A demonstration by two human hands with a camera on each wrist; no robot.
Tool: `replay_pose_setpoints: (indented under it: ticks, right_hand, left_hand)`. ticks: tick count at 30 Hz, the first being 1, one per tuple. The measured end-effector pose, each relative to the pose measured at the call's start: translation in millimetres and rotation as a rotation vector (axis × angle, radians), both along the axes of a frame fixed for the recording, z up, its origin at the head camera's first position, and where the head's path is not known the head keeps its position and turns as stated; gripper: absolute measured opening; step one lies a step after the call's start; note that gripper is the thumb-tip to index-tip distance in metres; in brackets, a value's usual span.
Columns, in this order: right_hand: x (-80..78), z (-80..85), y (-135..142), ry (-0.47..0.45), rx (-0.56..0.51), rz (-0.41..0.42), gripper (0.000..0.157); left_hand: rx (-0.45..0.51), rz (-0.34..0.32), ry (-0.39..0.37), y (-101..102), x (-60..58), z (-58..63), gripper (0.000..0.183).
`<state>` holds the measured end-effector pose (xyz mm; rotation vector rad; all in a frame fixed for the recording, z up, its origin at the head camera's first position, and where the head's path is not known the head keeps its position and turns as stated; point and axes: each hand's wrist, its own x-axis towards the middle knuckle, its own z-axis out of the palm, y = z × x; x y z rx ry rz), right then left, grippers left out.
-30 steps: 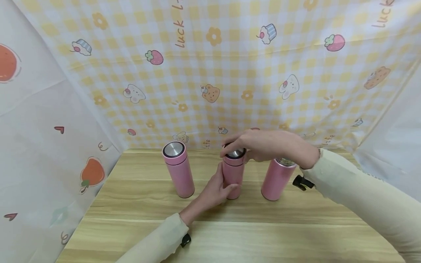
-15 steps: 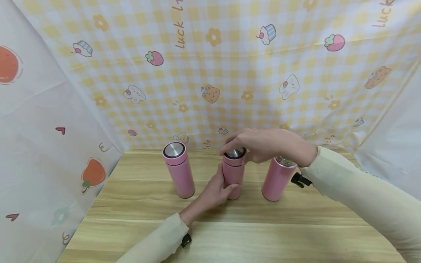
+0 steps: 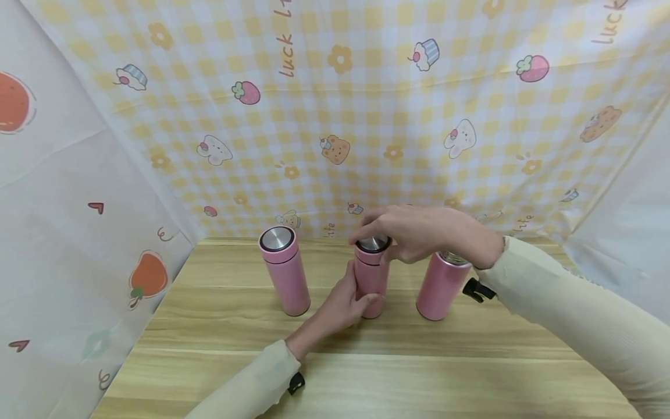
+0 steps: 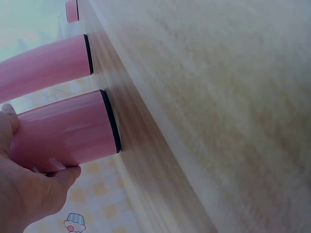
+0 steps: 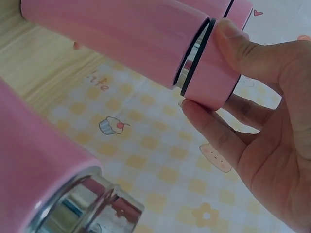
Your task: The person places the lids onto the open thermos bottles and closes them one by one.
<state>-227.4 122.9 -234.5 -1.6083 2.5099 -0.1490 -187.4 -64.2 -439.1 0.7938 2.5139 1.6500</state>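
In the head view, three pink thermos bottles stand in a row on a wooden table. My left hand grips the lower body of the middle thermos bottle, thumb across its front. From above, my right hand pinches that bottle's pink cap with its steel top, thumb on one side and fingers on the other. A narrow band of silver neck shows between cap and body in the right wrist view. The right thermos bottle is uncapped, its metal neck bare.
The left thermos bottle stands with its cap on, a short way from the middle one. Behind the wooden table hangs a yellow checked cloth. A white printed cloth hangs along the left side.
My right hand has turned slightly on the cap, its thumb shifting a little toward the cap's front. My left hand keeps its grip, and the bottles stand in the same places.
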Motion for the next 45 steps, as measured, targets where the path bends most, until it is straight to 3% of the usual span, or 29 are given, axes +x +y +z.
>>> replay_pose_setpoints:
  ticks: [25,32,41,45]
  right_hand:
    - [2.5,-4.2,2,0.063,-0.037,-0.008,0.058]
    - [2.3,-3.8,8,-0.053,-0.065,-0.013,0.061]
    - [-3.8,-1.9,18,-0.153,-0.089,0.035,0.07]
    - [-8.5,-1.0,19,-0.213,-0.111,0.086,0.067]
  left_hand:
    - [-0.003,0.001,0.033,-2,1.2,5.4,0.068]
    - [-0.03,-0.011,0.048,0,0.9,3.9,0.067]
    - [-0.044,0.014,0.036,1,0.5,3.4,0.069]
    - [-0.035,0.009,0.038,0,0.3,3.1,0.07]
